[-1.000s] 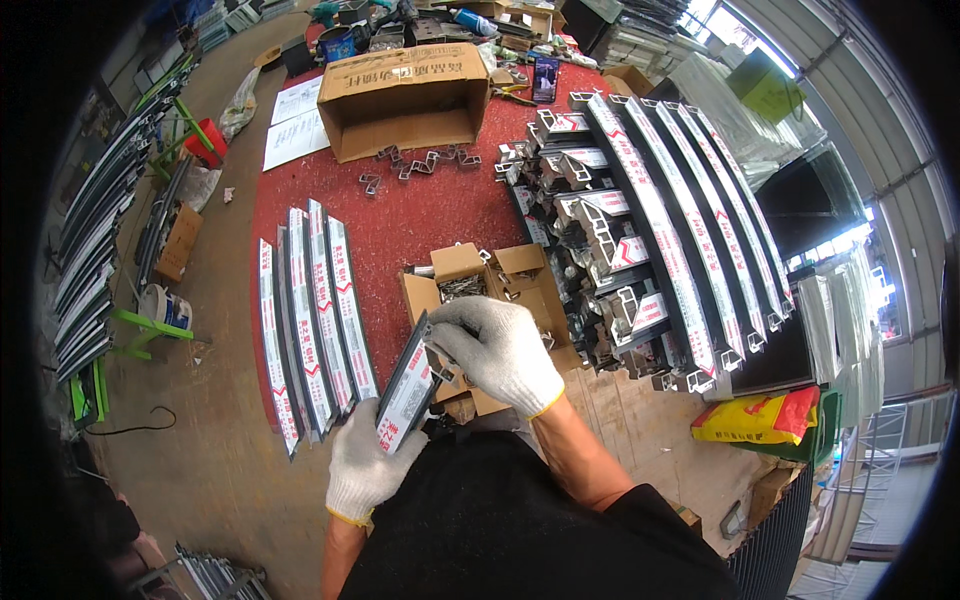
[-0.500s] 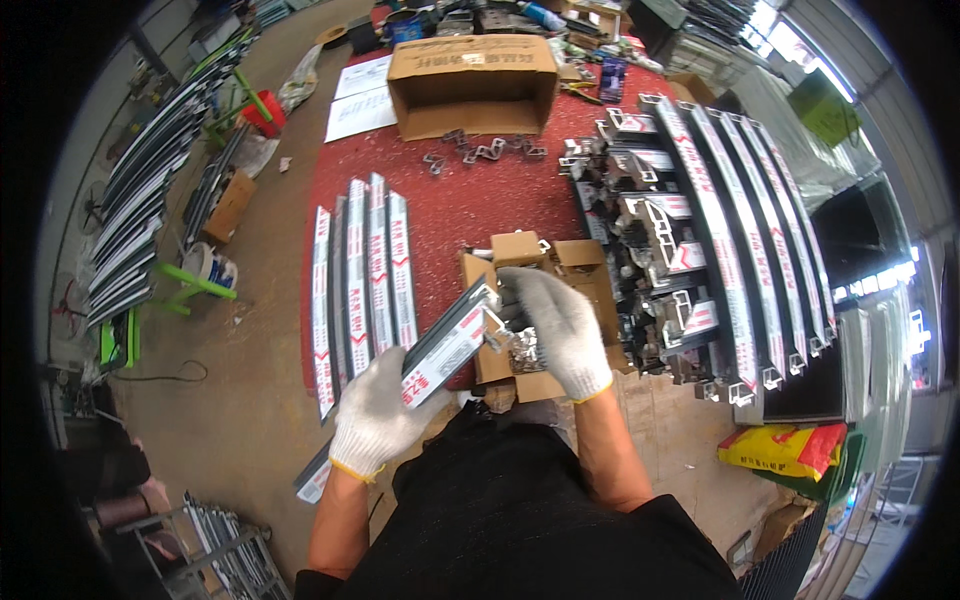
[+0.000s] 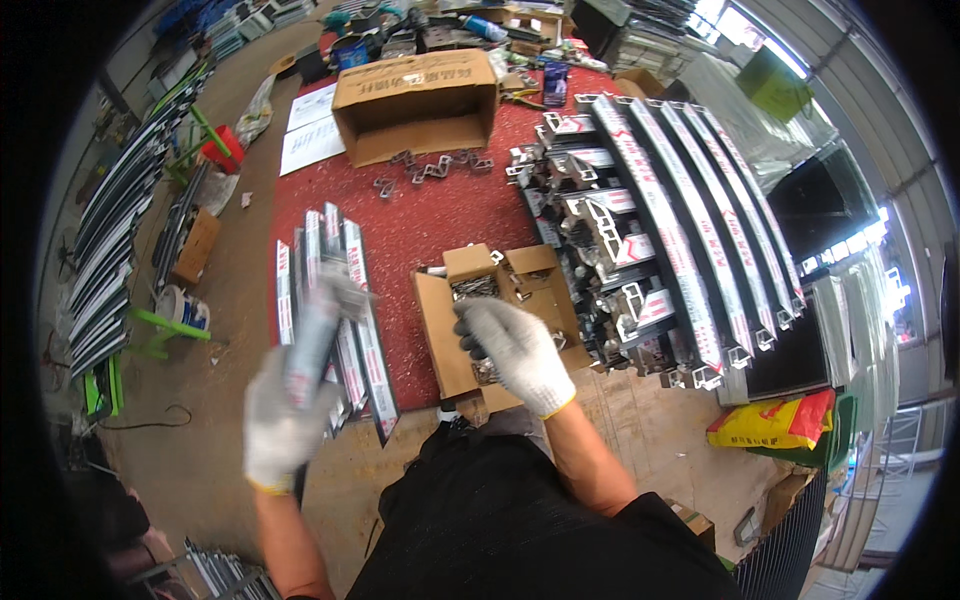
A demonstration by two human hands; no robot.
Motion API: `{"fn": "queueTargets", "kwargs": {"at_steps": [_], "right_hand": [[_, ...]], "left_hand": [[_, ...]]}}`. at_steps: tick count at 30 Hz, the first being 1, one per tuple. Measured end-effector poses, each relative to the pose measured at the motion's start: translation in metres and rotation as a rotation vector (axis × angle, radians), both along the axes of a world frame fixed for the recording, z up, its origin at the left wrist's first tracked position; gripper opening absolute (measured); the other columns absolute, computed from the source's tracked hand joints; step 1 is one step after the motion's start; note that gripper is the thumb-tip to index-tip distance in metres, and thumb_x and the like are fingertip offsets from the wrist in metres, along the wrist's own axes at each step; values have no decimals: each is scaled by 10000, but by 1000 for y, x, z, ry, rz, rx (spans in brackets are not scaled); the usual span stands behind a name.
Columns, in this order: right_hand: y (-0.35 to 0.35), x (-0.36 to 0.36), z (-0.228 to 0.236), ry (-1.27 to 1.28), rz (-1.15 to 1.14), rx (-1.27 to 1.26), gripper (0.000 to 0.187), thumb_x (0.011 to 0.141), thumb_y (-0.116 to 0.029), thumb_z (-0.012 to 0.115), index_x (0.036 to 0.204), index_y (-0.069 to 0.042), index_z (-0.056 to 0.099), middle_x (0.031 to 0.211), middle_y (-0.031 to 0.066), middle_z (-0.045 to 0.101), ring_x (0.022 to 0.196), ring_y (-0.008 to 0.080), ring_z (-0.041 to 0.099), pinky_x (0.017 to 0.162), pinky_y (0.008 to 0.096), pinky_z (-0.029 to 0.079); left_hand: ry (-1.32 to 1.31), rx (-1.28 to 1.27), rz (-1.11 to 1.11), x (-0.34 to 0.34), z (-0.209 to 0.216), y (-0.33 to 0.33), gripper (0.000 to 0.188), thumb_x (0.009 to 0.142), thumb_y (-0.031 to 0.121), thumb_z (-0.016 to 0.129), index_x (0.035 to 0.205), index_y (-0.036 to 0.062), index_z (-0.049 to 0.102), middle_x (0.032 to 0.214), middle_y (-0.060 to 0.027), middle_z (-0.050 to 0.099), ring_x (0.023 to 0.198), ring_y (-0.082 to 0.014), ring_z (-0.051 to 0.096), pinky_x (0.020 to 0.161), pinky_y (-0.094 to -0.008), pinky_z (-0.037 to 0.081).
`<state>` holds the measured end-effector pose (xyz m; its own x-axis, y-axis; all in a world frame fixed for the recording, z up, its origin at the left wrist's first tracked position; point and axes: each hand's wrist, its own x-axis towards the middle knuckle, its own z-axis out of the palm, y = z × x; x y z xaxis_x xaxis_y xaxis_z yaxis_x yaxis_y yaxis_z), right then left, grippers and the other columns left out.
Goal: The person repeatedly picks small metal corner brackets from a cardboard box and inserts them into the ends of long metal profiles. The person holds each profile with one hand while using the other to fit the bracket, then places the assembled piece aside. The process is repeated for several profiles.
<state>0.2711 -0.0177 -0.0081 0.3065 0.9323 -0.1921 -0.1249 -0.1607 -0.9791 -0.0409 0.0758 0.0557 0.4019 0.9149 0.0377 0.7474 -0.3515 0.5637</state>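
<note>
My left hand (image 3: pixel 283 425), in a white glove, is wrapped round a metal profile (image 3: pixel 314 345) with a silver face and printed film. The profile is raised at a slant over other profiles (image 3: pixel 368 345) lying on the red table; motion smears it and its far end. My gloved right hand (image 3: pixel 518 358) hovers over an open cardboard box (image 3: pixel 433 335) with small metal parts (image 3: pixel 476 287) in its compartments. Its fingers are curled together, and whatever they may hold is hidden.
A stack of profiles (image 3: pixel 650 210) fills the table's right side. At the back stand a larger open carton (image 3: pixel 415 85), white papers (image 3: pixel 312 145) and tools. Loose metal clips (image 3: pixel 432 168) lie before the carton. A yellow-red bag (image 3: pixel 772 422) sits at the lower right.
My left hand has swung left with the profile, away from the small box and over the other profiles. My right hand has come off the profile's end. The whole view has shifted.
</note>
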Motion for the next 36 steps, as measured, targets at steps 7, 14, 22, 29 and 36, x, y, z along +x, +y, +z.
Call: {"fn": "queueTargets", "kwargs": {"at_steps": [7, 14, 22, 29, 36], "right_hand": [[-9, -15, 20, -359, 157, 48, 340, 1107, -229, 696, 1334, 10, 780, 1035, 132, 816, 928, 164, 765, 867, 339, 616], [-12, -49, 23, -206, 628, 75, 363, 1123, -338, 679, 1308, -48, 791, 1064, 181, 826, 983, 253, 814, 880, 378, 619], [17, -115, -18, 319, 456, 5, 619, 1063, -378, 789, 1439, 94, 650, 1153, 141, 787, 958, 182, 764, 857, 336, 650], [20, -108, -23, 591, 237, -119, 458, 1088, -338, 769, 1270, 81, 746, 1115, 127, 805, 987, 147, 751, 870, 331, 632], [19, -97, -25, 319, 238, -142, 437, 1081, -327, 782, 1244, 76, 736, 1025, 121, 804, 847, 139, 767, 741, 305, 637]], "left_hand": [[-1174, -169, 358, -127, 19, 83, 400, 1155, 440, 657, 1306, 70, 669, 925, 38, 539, 794, -84, 521, 681, -273, 437], [-1643, -113, 476, -136, -47, 54, 700, 1156, 589, 585, 1367, -76, 646, 1286, -213, 735, 1183, -349, 727, 1104, -486, 612], [-1841, -191, 997, -59, -106, -21, 898, 1097, 783, 503, 1316, -75, 655, 1336, -268, 713, 1338, -412, 685, 1249, -568, 524], [-1562, -457, 598, -59, -119, -88, 805, 1120, 659, 587, 1460, -68, 631, 1317, -241, 743, 1217, -343, 735, 1113, -509, 591], [-785, -461, 171, -30, -28, -98, 423, 973, -22, 631, 1391, -53, 682, 1099, -147, 776, 966, -260, 779, 847, -397, 656]]}}
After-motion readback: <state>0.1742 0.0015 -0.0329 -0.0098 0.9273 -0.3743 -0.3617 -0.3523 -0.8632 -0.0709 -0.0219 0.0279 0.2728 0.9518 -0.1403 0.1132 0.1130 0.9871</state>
